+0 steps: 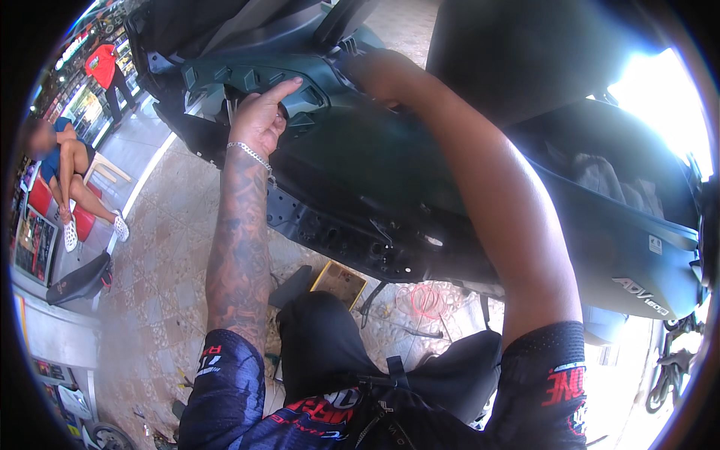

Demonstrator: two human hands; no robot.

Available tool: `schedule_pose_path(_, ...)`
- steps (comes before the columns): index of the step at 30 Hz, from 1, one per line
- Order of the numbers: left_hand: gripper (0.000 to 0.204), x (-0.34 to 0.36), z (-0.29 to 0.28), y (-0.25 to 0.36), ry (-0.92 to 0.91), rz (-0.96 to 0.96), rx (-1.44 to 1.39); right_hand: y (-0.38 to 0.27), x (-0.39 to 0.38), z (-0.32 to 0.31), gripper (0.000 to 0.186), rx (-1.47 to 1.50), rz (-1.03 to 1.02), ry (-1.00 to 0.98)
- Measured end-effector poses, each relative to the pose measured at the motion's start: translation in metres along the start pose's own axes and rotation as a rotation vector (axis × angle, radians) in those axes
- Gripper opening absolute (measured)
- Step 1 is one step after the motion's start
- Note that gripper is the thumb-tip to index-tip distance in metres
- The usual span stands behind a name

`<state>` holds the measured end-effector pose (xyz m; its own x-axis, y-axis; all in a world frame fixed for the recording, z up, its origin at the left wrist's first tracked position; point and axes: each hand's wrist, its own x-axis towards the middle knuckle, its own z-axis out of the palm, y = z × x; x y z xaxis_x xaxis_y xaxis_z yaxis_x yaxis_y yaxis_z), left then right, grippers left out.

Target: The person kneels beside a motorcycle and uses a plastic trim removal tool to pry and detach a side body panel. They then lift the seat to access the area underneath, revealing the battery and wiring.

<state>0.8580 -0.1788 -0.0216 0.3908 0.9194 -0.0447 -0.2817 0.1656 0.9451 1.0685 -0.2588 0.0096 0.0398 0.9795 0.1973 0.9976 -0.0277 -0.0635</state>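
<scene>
Dark jersey sleeves (229,386) are nearest, and beyond them both hands reach to the scooter (600,202). Left hand (259,120) is partly curled with its thumb stretched out over the near edge of the ridged green footboard panel (307,97), which lies just ahead, its long axis going left to right. Right hand (386,79) is at the panel's right end; left one is nearer to the ridges. Fingertips of both are hidden, so what they hold cannot be told. Far left, a person (64,161) sits.
</scene>
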Motion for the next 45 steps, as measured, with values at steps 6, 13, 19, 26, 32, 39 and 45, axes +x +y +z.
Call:
schedule_pose_path(6,0.021,0.001,0.004,0.002,-0.013,-0.019,-0.06,-0.013,0.0,-0.018,0.035,0.225,0.195,-0.169)
schedule_pose_path(13,0.023,0.002,0.009,0.006,-0.051,-0.034,-0.09,-0.018,0.012,-0.032,0.054,0.319,0.416,-0.247)
schedule_pose_path(19,0.021,0.005,0.014,0.005,-0.17,-0.034,-0.242,-0.021,0.009,-0.035,0.059,0.291,0.429,-0.225)
schedule_pose_path(26,0.021,0.013,0.007,0.001,-0.226,0.009,-0.271,-0.026,0.016,-0.045,0.026,0.207,0.44,-0.276)
schedule_pose_path(32,0.021,0.02,0.0,-0.005,-0.276,-0.007,-0.305,-0.03,0.024,-0.044,0.066,-0.028,0.394,-0.155)
schedule_pose_path(39,0.02,0.024,-0.003,-0.01,-0.304,0.033,-0.306,-0.039,0.025,-0.046,0.063,-0.167,0.357,-0.058)
schedule_pose_path(45,0.021,0.025,-0.003,-0.01,-0.279,0.02,-0.331,-0.029,0.02,-0.054,0.06,0.042,0.341,-0.173)
